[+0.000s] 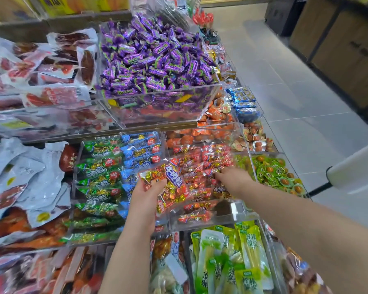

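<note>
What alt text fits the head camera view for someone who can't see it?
The left hand holds a red snack bag over a clear bin of matching red bags, while the right hand reaches into that bin. Purple candies and green bags fill neighbouring bins.

Fingertips of right hand [234,179] buried among red packets [208,158], grip unclear, left hand [146,198] fingers hidden behind red bag [170,183], white object [357,166] cut by right edge, far shelves [72,5] blurred
</note>
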{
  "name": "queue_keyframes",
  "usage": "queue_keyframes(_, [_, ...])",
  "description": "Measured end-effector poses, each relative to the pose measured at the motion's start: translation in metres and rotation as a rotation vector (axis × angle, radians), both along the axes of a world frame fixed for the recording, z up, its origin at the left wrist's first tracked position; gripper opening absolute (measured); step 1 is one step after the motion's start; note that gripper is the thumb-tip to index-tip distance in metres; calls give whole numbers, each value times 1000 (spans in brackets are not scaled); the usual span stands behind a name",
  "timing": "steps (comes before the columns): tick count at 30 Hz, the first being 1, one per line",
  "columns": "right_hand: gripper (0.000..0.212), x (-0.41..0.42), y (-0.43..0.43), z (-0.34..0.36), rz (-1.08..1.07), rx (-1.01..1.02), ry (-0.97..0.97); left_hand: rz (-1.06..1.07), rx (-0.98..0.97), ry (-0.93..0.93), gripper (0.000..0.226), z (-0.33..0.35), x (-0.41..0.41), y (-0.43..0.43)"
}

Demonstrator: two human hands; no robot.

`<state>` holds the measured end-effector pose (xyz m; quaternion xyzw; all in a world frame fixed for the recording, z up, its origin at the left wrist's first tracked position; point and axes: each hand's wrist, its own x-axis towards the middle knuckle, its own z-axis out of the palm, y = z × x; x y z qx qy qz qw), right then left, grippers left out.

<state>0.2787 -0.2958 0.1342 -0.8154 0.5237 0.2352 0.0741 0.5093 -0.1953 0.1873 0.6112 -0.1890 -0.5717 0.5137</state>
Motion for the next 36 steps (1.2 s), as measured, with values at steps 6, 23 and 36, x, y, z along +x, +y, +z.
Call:
queue_keyframes(6, [95, -8, 21, -33, 90, -142, 199, -10, -13, 3, 94, -3, -4, -2])
queue_keyframes(23, [97, -1, -6, -31, 111, -183, 194, 6, 61, 168, 37, 11, -13, -5])
queue_keyframes(36, [40, -8, 32, 92, -479, 513, -1209, -170, -142, 329, 21, 21, -50, 1])
